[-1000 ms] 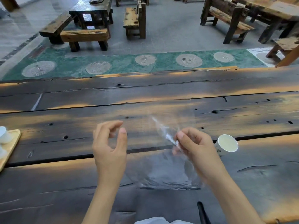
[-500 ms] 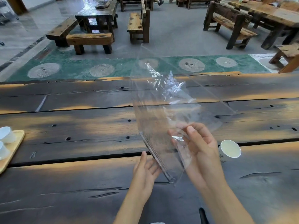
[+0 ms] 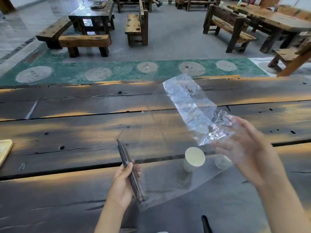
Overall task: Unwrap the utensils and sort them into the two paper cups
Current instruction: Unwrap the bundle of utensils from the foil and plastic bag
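Note:
My left hand [image 3: 125, 182] grips a bundle of dark chopsticks [image 3: 127, 163] near its lower end, tips pointing up and away over the dark wooden table [image 3: 75, 132]. My right hand [image 3: 249, 148] is raised to the right and holds a clear plastic wrapper [image 3: 193, 108], which stretches up and left and drapes down toward the table. A white paper cup [image 3: 194, 158] stands upright between my hands. A second paper cup [image 3: 221, 161] is dimly visible through the plastic, just right of the first.
A light wooden tray [image 3: 5, 150] pokes in at the left edge. A dark thin object [image 3: 206, 223] lies at the near edge. Beyond the table are a green floor strip, wooden benches and other tables.
The chopsticks have come out of the wrapper and are now in my left hand. My right hand has swung the wrapper up and to the right. The view has shifted, showing both cups.

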